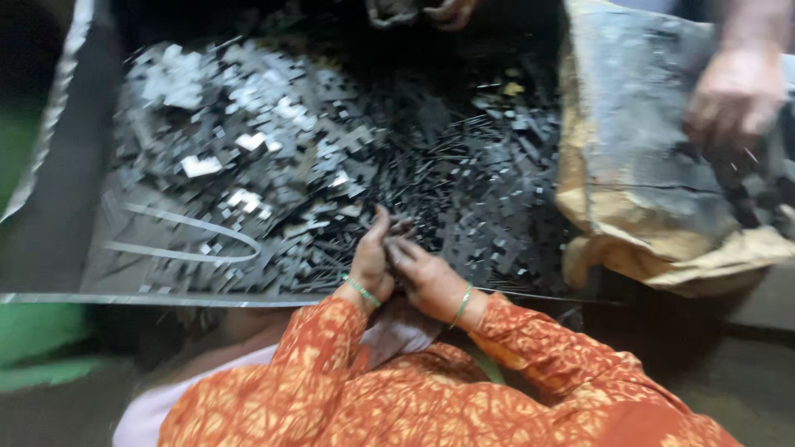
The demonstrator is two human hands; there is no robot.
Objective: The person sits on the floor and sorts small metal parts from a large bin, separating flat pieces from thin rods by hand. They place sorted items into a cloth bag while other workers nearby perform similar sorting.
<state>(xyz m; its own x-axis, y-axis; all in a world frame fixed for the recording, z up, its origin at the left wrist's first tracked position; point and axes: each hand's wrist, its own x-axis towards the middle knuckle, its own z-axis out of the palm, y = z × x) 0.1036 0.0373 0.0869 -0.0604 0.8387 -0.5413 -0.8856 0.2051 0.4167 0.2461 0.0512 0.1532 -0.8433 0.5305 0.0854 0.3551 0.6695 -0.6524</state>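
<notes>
My left hand point(370, 261) and my right hand point(426, 275) meet at the near edge of a big heap of small flat metal pieces point(315, 149), dark and shiny. Both hands have orange patterned sleeves and green bangles. Their fingers are pressed together around a few dark metal pieces, though blur hides exactly how they are held. The heap fills a wide metal tray point(124, 298) in front of me.
A dirty tan and black sack point(638, 165) lies at the right, with another person's hand point(733, 95) on it. A further person's hands point(422, 12) show at the top edge. A thin bent metal strip point(190, 240) lies at the tray's near left. Green surface point(33, 348) lower left.
</notes>
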